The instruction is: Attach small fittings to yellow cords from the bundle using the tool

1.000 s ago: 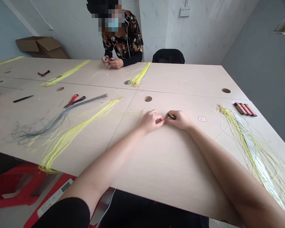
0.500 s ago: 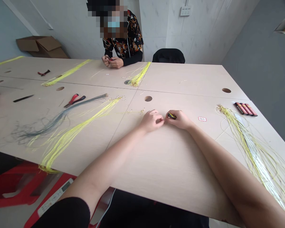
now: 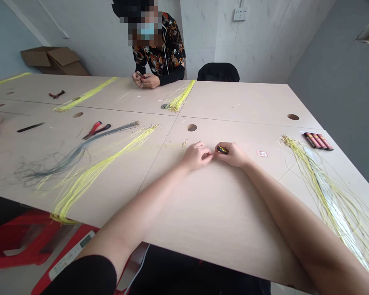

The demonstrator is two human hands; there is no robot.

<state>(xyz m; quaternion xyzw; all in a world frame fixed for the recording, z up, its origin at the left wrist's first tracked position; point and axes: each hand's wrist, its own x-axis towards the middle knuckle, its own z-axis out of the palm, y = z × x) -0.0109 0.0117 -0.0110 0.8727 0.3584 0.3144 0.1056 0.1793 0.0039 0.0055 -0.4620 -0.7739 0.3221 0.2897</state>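
My right hand point(image 3: 234, 154) is closed around a small black-and-yellow tool point(image 3: 222, 150), mostly hidden in the fingers, so its kind is unclear. My left hand point(image 3: 198, 156) makes a pinch right beside it, thumb and forefinger pressed together. Whatever sits between those fingertips is too small to make out. The two hands almost touch, low over the tabletop. Several tiny gold-coloured pieces point(image 3: 183, 144) lie just beyond my left hand. To the left runs a bundle of yellow lines point(image 3: 110, 159) with small gold-coloured ends. A small red-edged label point(image 3: 262, 154) lies right of my right hand.
Grey lines point(image 3: 75, 150), red-and-black pliers point(image 3: 96, 130) and a dark blade-like strip point(image 3: 30, 127) lie left. At right are yellowish lines point(image 3: 313, 172) and red-black cylinders point(image 3: 318, 141). The table has round holes point(image 3: 192, 128). Opposite, a co-worker's hands point(image 3: 146, 80) hold a small tool.
My hands stay in almost the same place and pose. The co-worker's head has shifted slightly, and the hand at the far left edge has moved a little into view.
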